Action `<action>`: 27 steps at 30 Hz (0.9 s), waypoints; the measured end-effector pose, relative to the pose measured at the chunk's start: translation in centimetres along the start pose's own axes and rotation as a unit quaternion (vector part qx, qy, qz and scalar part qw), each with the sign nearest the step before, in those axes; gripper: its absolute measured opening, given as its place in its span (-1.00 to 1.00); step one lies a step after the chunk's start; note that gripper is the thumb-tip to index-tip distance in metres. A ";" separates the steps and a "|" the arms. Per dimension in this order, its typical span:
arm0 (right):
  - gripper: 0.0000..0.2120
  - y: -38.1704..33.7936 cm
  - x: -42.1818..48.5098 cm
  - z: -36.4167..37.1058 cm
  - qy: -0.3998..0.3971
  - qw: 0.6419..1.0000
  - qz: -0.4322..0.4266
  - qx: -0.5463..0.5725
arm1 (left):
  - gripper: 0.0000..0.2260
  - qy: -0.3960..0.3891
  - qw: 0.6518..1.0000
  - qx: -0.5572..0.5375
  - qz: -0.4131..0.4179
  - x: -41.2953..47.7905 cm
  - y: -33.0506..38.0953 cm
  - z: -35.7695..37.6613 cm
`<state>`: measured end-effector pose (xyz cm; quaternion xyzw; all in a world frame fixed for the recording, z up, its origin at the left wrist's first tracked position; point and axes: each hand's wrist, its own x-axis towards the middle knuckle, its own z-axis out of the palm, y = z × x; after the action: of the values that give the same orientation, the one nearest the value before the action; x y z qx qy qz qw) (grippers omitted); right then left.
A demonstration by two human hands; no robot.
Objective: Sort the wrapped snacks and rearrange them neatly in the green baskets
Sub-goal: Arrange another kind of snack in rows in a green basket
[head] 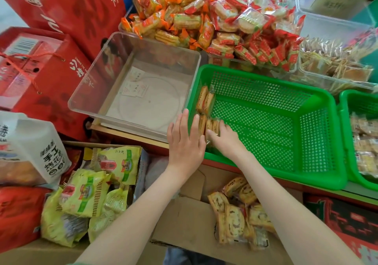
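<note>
Left of a white bag [34, 142] printed "手工", the flat left hand [186, 140] touches a green perforated plastic basket [266, 125] while the relaxed right hand [225, 141] presses clear-wrapped golden snacks [206, 101] inside.

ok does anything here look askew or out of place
The clear bin left of the green basket sits turned at an angle to it, holding only a few small paper sachets. Behind, the orange-wrapped snacks are piled in a loose, overflowing heap. The snacks in the basket stand on edge along its left wall.
</note>
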<state>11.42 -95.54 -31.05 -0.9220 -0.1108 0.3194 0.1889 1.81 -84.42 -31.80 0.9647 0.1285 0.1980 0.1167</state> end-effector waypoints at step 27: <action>-0.19 24.4 -14.4 10.5 0.101 0.949 -0.018 -0.297 | -0.32 -0.384 0.671 0.176 0.610 -16.4 7.9 9.7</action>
<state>-4.26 -119.34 -41.07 -0.9617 -0.1974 0.1740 -0.0771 -7.14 -98.32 -44.07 0.8220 -0.5120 -0.1887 -0.1631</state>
